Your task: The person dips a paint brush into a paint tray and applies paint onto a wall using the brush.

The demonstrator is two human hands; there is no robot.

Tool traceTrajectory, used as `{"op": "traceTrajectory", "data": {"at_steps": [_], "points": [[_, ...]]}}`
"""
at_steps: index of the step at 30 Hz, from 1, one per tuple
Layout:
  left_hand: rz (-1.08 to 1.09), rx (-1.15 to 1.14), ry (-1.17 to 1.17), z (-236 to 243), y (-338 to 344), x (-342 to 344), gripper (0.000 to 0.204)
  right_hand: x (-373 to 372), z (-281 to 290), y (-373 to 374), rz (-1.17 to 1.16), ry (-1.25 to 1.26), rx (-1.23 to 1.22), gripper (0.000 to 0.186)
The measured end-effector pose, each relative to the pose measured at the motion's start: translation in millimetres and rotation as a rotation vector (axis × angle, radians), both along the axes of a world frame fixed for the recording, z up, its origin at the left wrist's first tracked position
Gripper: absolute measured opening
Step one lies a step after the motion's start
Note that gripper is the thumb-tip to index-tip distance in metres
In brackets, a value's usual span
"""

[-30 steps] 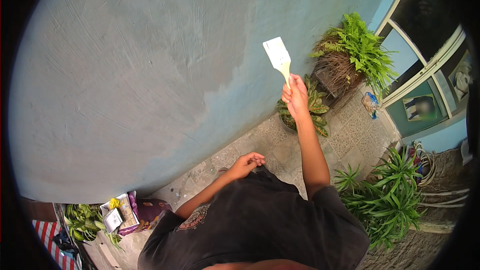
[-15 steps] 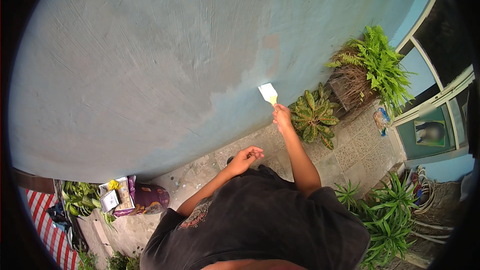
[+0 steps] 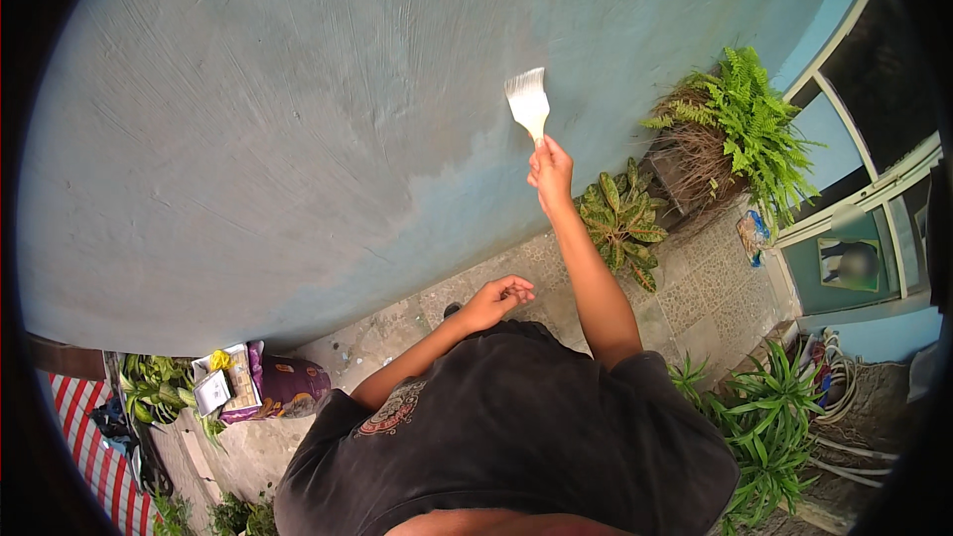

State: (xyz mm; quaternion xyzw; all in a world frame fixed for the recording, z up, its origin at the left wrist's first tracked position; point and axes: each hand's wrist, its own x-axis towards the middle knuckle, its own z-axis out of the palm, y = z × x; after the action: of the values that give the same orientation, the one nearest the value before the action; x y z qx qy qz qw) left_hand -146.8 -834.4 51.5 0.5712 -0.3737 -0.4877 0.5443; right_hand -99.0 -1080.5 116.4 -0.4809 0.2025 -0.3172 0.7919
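My right hand (image 3: pixel 552 174) grips the handle of a wide, pale paintbrush (image 3: pixel 527 104). Its bristles point up and lie at the wall (image 3: pixel 328 139); whether they touch it I cannot tell. The wall is grey over most of its left and upper part and light blue along its lower right. In front of my body, near the wall's foot, my left hand (image 3: pixel 493 303) hangs with loosely bent fingers and holds nothing.
To the right are a croton plant (image 3: pixel 623 218), a potted fern (image 3: pixel 749 129) and a framed door (image 3: pixel 844 228). Spiky plants (image 3: pixel 769 437) and coiled hoses (image 3: pixel 844 377) stand lower right. A purple bag (image 3: pixel 298 387) beside a box (image 3: pixel 240 382) lies at left on the paved floor (image 3: pixel 685 288).
My right hand has moved up along the wall with the paintbrush, whose bristles now point upward. The left hand has shifted slightly right and up.
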Motion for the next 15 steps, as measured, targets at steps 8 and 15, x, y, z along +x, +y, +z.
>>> {"op": "traceTrajectory", "data": {"at_steps": [8,15], "points": [[0.062,-0.022,0.008,-3,-5,0,0.028,-31,-39,20,0.095,0.344,0.308,0.028],[0.023,-0.046,0.016,-6,-15,-1,0.029,-8,164,-11,-0.068,-0.175,-0.297,0.033]]}}
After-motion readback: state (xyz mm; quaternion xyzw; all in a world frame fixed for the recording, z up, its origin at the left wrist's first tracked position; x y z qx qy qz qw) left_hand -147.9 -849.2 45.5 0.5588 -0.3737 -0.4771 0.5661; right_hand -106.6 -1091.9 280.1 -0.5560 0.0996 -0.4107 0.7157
